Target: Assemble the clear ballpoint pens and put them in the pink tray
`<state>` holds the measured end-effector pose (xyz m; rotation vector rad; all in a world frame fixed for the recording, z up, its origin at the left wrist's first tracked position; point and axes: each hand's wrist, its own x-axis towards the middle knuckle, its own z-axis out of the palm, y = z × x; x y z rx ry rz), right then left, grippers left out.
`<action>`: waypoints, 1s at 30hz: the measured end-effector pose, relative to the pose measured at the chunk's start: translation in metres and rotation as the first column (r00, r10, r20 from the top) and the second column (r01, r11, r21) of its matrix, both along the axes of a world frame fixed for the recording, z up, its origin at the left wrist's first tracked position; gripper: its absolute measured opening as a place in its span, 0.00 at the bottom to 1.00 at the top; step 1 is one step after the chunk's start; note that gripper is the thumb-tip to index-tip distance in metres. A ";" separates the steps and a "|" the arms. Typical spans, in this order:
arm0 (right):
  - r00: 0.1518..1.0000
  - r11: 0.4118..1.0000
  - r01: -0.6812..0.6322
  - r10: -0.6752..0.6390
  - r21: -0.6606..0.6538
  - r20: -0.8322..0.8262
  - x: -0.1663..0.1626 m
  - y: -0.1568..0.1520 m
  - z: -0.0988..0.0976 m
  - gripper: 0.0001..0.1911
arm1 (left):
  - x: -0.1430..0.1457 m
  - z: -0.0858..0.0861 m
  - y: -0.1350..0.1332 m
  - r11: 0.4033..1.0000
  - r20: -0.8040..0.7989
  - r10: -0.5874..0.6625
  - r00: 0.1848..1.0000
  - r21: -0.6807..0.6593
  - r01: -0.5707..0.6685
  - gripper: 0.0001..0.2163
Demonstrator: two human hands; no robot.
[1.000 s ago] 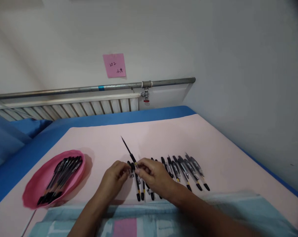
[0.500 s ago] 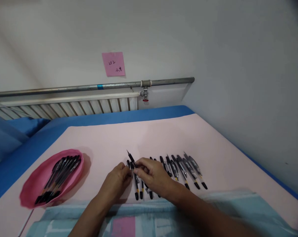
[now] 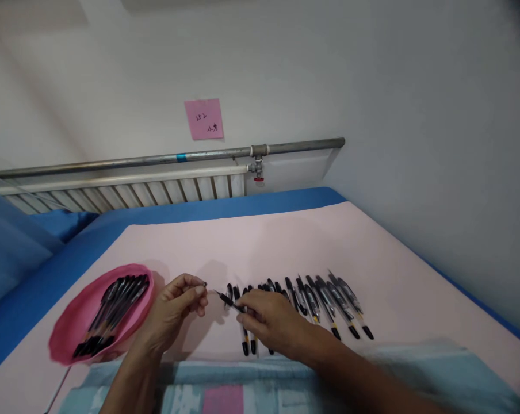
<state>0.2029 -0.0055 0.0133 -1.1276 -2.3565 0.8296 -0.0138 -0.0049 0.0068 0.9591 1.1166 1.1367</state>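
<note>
Beyond the blue patterned cloth (image 3: pixel 178 398), a black-gripped pen (image 3: pixel 226 299) is held between the thumb and fingers of the right hand (image 3: pixel 277 322), its thin tip pointed toward the left hand (image 3: pixel 180 302), by which a dark piece (too small to be identified) is pinched just beside that tip. Other pens (image 3: pixel 345 309) are spread in a loose row on the pink surface (image 3: pixel 182 241), and more are bundled in the pink bowl (image 3: pixel 64 333) at left. Farther back, a radiator (image 3: pixel 191 190), a metal pipe (image 3: pixel 217 154) and a sticky note (image 3: pixel 203 119) are seen.
</note>
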 end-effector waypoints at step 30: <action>0.996 0.993 -0.011 0.001 0.116 0.093 -0.002 -0.004 -0.006 0.07 | 0.022 -0.007 0.000 0.984 0.128 0.017 0.992 -0.177 0.005 0.08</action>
